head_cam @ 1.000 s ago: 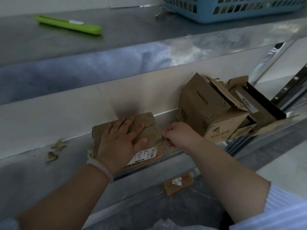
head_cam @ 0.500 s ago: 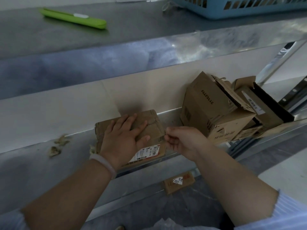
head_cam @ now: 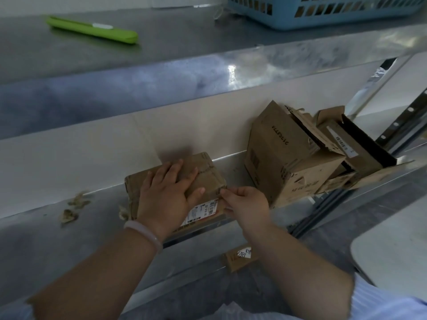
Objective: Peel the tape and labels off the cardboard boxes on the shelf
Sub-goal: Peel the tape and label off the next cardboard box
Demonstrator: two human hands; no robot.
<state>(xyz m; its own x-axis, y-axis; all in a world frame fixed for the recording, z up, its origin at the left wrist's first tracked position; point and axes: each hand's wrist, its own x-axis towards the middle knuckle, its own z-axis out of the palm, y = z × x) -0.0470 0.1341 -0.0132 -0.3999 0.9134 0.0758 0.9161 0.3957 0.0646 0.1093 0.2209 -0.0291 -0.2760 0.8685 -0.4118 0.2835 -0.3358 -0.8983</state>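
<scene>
Mostly hidden under the left hand (head_cam: 166, 195): top of a small cardboard box (head_cam: 208, 181), flat on the lower steel shelf (head_cam: 46, 245), front edge at the shelf lip. Left hand spread, fingers straight, pressing down on the box, gripping nothing; pale bracelet (head_cam: 144, 234) at the wrist. Right hand (head_cam: 247, 206) at the box's right front corner, thumb and forefinger pinched together on the brown tape (head_cam: 217, 176) running down to that corner; extent of lifted tape too small to judge. White label (head_cam: 204, 210) on the box partly covered by the left palm, print unreadable. Blue basket (head_cam: 323, 12) cut off by the top edge, contents not visible. Count: one small box under the hands; at least two larger torn boxes (head_cam: 284, 158) heaped just right of it, further flaps behind hard to separate; one label strip (head_cam: 342, 143) on the rear one; one green cutter (head_cam: 92, 30) on the upper shelf (head_cam: 184, 42); three or so scraps (head_cam: 74, 205) left of the small box; one cardboard offcut (head_cam: 238, 258) with a handwritten sticker below the shelf.
</scene>
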